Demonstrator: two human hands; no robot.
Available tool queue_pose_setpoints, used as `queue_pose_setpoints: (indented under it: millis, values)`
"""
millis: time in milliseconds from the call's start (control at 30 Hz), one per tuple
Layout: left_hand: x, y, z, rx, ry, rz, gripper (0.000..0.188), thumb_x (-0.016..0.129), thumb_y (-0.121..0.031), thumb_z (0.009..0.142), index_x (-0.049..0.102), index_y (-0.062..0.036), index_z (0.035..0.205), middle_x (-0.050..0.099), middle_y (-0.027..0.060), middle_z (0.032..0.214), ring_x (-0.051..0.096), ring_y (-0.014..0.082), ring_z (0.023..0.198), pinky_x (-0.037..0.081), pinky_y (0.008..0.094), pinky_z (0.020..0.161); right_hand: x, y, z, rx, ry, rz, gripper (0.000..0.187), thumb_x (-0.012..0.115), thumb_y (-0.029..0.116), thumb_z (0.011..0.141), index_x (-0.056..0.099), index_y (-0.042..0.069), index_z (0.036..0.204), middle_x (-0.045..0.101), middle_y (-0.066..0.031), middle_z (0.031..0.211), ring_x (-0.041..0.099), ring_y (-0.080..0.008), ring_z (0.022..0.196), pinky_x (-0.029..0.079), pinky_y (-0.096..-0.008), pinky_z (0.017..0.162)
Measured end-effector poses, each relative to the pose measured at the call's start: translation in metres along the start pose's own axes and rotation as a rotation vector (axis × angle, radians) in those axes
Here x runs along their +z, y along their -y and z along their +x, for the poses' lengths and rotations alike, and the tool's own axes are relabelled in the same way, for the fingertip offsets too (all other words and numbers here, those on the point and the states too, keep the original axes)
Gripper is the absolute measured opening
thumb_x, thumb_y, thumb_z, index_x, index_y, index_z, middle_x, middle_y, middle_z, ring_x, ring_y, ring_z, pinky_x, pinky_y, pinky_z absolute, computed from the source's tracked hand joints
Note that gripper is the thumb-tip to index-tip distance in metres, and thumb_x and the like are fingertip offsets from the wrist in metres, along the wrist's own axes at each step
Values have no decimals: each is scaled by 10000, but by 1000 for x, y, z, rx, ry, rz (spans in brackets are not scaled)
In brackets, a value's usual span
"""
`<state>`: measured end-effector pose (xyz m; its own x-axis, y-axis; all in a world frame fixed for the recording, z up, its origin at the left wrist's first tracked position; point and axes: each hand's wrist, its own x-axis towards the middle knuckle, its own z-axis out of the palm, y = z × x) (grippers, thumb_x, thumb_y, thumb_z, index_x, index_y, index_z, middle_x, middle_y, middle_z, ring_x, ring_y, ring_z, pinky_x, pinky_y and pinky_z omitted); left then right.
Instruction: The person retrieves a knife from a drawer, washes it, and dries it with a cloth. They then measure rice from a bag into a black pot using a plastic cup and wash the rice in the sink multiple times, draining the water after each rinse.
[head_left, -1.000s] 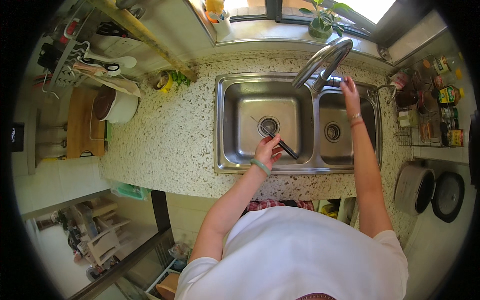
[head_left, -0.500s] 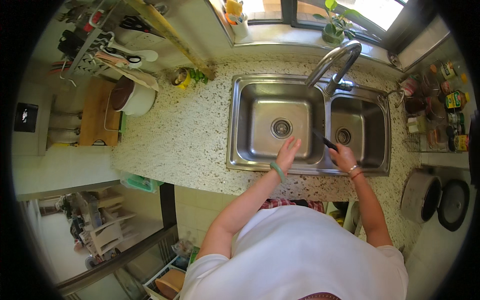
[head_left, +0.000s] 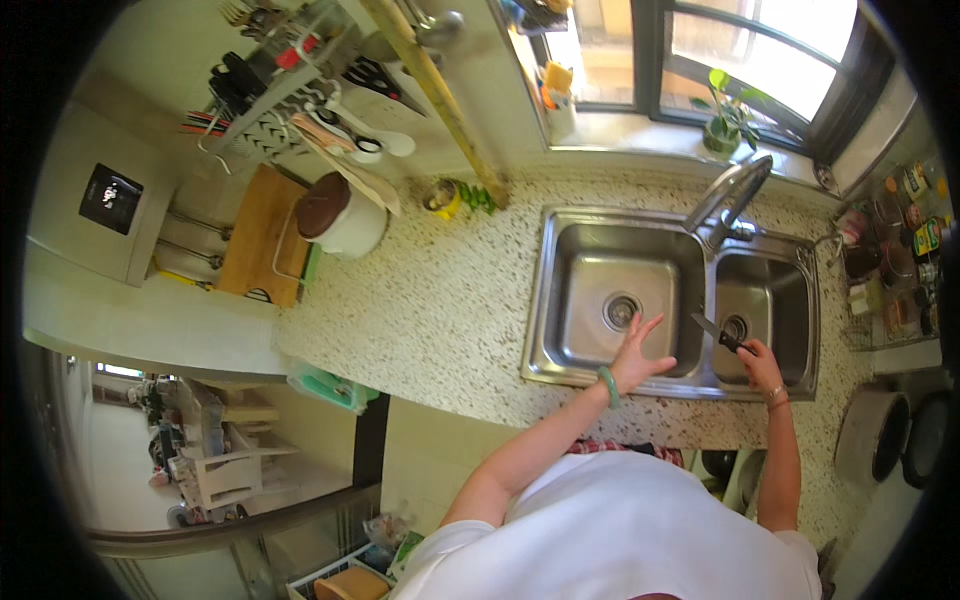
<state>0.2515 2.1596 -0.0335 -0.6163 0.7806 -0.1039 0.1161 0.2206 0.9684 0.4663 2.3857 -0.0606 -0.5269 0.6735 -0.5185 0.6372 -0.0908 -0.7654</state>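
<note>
A small knife with a black handle is gripped in my right hand, its blade pointing up and left over the smaller right basin. My left hand is empty, fingers spread, above the front edge of the larger left basin. A green bangle circles the left wrist. The double stainless steel sink has a drain in each basin. Behind the divider stands a curved chrome faucet; no water stream is visible from it.
Speckled counter spreads left of the sink. On it are a white pot with a brown lid, a wooden cutting board and a small yellow cup. A rack of jars stands right. A potted plant sits on the windowsill.
The view has turned left, so the scene sits further right and lower. My left hand's fingers have spread wider. The knife stays in my right hand, and its blade now shows more clearly.
</note>
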Motion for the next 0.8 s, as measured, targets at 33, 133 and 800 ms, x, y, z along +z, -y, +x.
queue_pose_setpoints:
  millis: [33, 133, 800]
  values:
    - [-7, 2, 4, -175, 194, -291, 510, 712, -259, 854, 559, -40, 1289, 332, 169, 1501, 476, 251, 1265, 363, 350, 1050, 3, -6, 0, -26, -42, -41, 189, 621, 247, 884, 624, 58, 880, 469, 5, 552, 403, -95, 391, 307, -281, 349]
    - [-31, 34, 15, -281, 591, -312, 496, 653, -298, 912, 533, -29, 1311, 560, 88, 1309, 558, 161, 1157, 461, 298, 932, 18, -10, 3, 33, -108, 36, 171, 623, 228, 879, 623, 58, 896, 468, 5, 548, 394, -102, 381, 298, -285, 333]
    - [-251, 42, 27, -98, 213, -523, 631, 719, -332, 858, 427, -194, 1401, 390, 110, 1449, 536, 142, 1166, 464, 268, 864, 229, 433, -108, -1235, -382, -326, 344, 523, 45, 903, 538, 4, 1244, 559, -158, 1027, 544, -313, 945, 430, -349, 846]
